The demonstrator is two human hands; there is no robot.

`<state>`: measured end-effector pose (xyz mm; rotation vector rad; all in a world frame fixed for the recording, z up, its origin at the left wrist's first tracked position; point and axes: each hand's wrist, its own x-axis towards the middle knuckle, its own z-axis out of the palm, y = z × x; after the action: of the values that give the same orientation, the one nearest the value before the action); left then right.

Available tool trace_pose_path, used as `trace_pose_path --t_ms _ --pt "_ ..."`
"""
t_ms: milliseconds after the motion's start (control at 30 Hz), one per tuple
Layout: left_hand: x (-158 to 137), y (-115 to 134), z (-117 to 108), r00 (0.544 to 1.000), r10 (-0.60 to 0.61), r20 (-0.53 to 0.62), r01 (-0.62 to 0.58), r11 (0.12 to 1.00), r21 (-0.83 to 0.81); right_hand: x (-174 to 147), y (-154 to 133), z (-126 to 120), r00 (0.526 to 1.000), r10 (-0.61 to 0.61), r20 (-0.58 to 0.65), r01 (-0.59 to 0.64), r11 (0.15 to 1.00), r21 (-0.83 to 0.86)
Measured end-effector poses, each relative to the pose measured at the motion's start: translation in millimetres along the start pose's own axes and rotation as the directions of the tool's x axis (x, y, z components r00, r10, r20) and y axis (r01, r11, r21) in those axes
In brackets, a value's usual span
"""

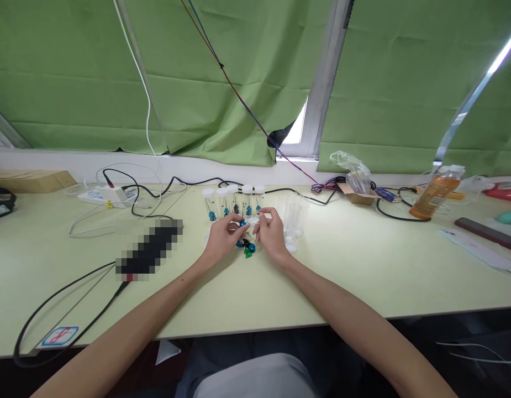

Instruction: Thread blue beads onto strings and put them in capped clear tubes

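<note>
My left hand (225,236) pinches a small shiny blue piece (242,223) with a thin dark stem standing up from it. Close by on the right, my right hand (272,233) has its fingers curled together; what they hold, if anything, is too small to tell. Below and between both hands lies a little pile of blue and black pieces (252,248) with a green piece (248,254). Just behind my hands stand several clear vials (209,205) with white lids, each with a small dark or blue piece inside.
Uncapped clear tubes (295,216) stand right of my right hand, with loose white caps (291,248) in front. A blurred-out black device (149,251) with a cable lies left. Further off are a power strip (108,194), an orange drink bottle (437,192) and a small carton (357,193).
</note>
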<state>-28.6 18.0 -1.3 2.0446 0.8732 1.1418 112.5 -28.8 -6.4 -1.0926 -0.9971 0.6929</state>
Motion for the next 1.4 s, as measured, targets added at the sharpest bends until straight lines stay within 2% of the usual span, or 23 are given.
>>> trace_pose_path --t_ms 233,500,733,867,967,1133,1233,1400 --pt "1.1 -0.5 1.3 1.0 -0.012 0.0 0.012 0.999 -0.04 1.1 1.5 -0.7 1.0 0.001 -0.003 -0.001 0.999 -0.034" --pt "2.4 -0.1 0.5 0.999 -0.036 -0.011 0.035 0.997 -0.069 -1.1 -0.4 -2.3 0.992 -0.125 0.012 0.126 0.98 -0.154" --pt "4.8 2.4 -2.5 0.995 -0.087 -0.049 0.081 0.99 -0.119 0.0 -0.3 -3.4 0.991 -0.132 -0.01 0.127 0.972 -0.195" --pt "5.6 4.2 -2.8 0.992 -0.106 -0.073 0.096 0.986 -0.137 2.0 1.4 -5.4 0.991 -0.13 0.007 0.126 0.948 -0.291" --pt "6.3 3.5 -2.3 0.991 -0.104 -0.09 0.089 0.984 -0.156 3.2 2.7 -7.3 0.988 -0.136 0.073 0.154 0.88 -0.45" --pt "7.1 1.4 -1.6 0.99 -0.11 -0.088 0.092 0.978 -0.189 1.8 0.1 -7.8 0.978 -0.08 0.195 0.199 0.655 -0.729" --pt "7.4 0.4 -1.7 0.988 -0.128 -0.08 0.109 0.971 -0.215 -0.1 -2.1 -6.9 0.967 -0.048 0.252 0.237 0.54 -0.807" --pt "7.4 3.3 -1.3 0.984 -0.164 -0.076 0.139 0.957 -0.255 -1.2 -2.4 -6.5 0.947 0.001 0.321 0.288 0.437 -0.852"
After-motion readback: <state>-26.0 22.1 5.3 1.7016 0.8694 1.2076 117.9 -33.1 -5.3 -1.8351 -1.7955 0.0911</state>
